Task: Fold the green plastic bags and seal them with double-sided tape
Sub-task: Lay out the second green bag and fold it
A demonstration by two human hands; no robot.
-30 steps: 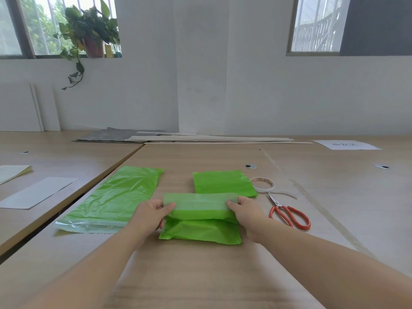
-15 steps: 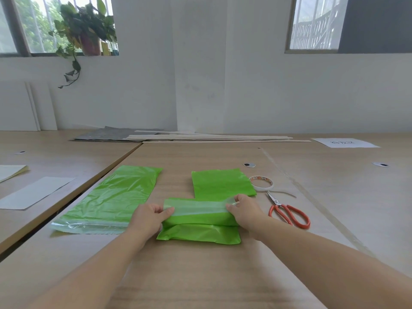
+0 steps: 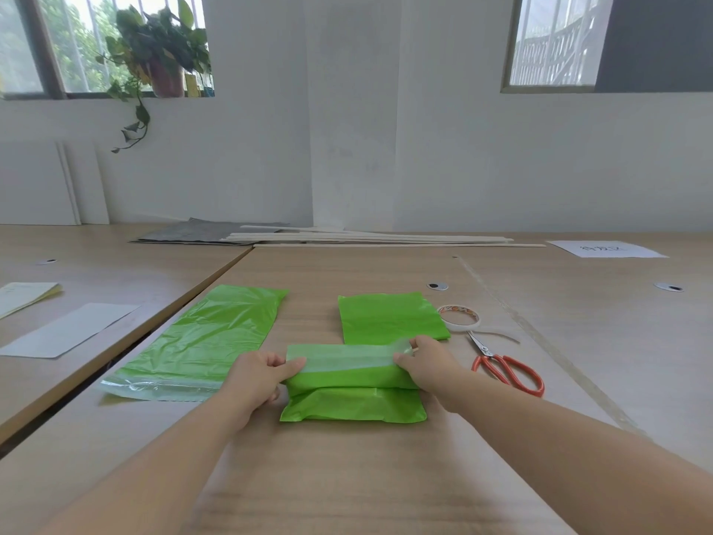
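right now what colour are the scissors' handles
Orange-red, on the scissors right of the folded bag; clearest in the head view.

The wooden table (image 3: 347, 476) carries a half-folded green bag (image 3: 353, 407) at centre, a flat green bag (image 3: 216, 334) at ten o'clock, a folded green bag (image 3: 389, 316) at twelve, seemingly a tape roll (image 3: 459, 316) at one, and scissors (image 3: 505, 368) at three.

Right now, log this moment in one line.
left hand: grips green bag flap | right hand: grips flap | tape roll, scissors: untouched on table

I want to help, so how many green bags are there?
3. The flat bag lies unfolded at the left; the folded bag sits farther back beside the tape roll; the half-folded bag is gripped by the left hand and right hand. None seems hidden.
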